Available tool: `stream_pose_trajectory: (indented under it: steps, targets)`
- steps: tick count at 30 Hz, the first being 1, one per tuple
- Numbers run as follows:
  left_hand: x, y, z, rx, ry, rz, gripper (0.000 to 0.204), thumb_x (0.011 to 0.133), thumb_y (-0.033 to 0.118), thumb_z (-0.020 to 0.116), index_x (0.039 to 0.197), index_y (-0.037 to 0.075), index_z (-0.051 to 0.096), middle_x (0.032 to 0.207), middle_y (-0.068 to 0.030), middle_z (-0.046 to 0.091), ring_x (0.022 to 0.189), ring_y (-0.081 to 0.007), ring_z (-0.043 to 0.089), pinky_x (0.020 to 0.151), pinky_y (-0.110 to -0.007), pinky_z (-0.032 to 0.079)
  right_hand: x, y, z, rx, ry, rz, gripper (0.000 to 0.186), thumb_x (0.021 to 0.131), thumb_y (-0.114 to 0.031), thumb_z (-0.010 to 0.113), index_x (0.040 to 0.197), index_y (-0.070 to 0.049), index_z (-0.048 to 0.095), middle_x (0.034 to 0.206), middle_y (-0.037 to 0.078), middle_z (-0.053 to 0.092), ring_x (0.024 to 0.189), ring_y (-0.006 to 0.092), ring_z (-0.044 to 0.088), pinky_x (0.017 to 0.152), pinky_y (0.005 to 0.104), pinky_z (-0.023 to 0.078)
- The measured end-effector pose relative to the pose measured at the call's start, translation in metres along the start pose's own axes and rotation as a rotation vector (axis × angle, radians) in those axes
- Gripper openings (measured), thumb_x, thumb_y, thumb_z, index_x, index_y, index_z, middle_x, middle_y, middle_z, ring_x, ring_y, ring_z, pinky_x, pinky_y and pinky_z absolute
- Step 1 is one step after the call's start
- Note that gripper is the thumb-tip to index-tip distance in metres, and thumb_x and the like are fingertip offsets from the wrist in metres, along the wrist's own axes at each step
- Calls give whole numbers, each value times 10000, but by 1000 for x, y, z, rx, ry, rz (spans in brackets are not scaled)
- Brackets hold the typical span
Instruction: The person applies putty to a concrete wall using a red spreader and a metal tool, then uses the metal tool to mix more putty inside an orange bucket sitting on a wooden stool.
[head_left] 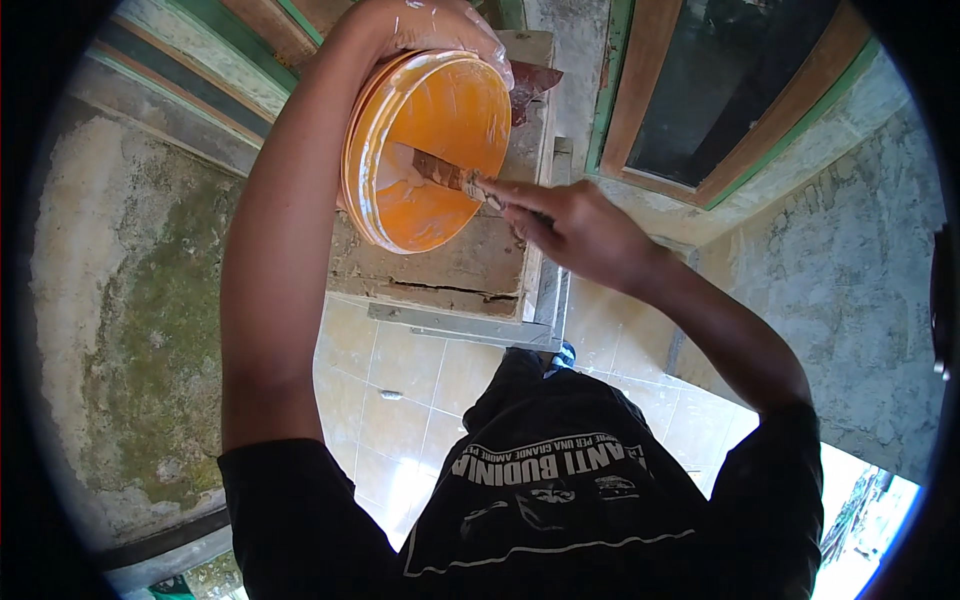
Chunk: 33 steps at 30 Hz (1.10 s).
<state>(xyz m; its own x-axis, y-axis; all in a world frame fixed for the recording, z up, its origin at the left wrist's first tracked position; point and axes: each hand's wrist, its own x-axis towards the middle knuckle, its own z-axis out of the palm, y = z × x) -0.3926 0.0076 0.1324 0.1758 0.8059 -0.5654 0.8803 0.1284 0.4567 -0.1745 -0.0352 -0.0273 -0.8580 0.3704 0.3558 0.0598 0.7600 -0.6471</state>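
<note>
An orange plastic bucket (460, 110) is tilted with its mouth toward me, its rim and inside smeared with white. My left hand (440, 25), streaked with white, reaches around the far side of the bucket and grips it near the rim. In my right hand (585, 230) is a scraper (440, 170) with a brownish blade, held by its handle with the forefinger stretched along it. The blade reaches into the bucket and touches a pale paste (397, 168) on the inner wall. My left forearm hides part of the bucket's left side.
Under the bucket is a worn wooden table (440, 285) with a cracked front edge. A dark red piece (535, 85) lies beyond the bucket. A mossy wall (160, 290) stands left, a bare grey wall (830, 290) right, and a wood-framed window (735, 90) at the far right. Below are floor tiles (390, 350).
</note>
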Motion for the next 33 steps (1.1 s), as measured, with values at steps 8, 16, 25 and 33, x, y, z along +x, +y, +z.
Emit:
stream_pose_trajectory:
  steps: [8,16,25,33]
  targets:
    - [-5,-7,1,74,76,54,376,859,317,575,1109,53,671,1117,-101,659,993,-207,609,890,-310,449,-25,-25,24,138,47,193,412,935,-133,544,1340,-89,478,1009,183,675,605,208,673,560,313,548]
    - [-9,-11,5,90,162,48,370,852,318,584,1089,51,680,1078,-98,676,982,-201,616,885,-307,451,-30,-26,17,149,159,198,391,905,-109,569,1292,-73,524,803,193,669,527,222,645,545,358,539]
    - [-25,-10,14,47,188,13,363,847,296,588,1085,37,678,1075,-105,679,978,-203,620,895,-303,450,-45,-19,28,350,194,257,355,916,-114,572,1265,-51,555,855,167,696,574,141,609,579,309,525]
    - [-24,-26,16,5,195,124,361,834,291,597,1109,71,678,1096,-131,669,1038,-197,608,933,-301,434,-33,-13,25,301,307,268,322,932,-172,577,1216,-18,579,804,128,667,591,84,527,584,290,466]
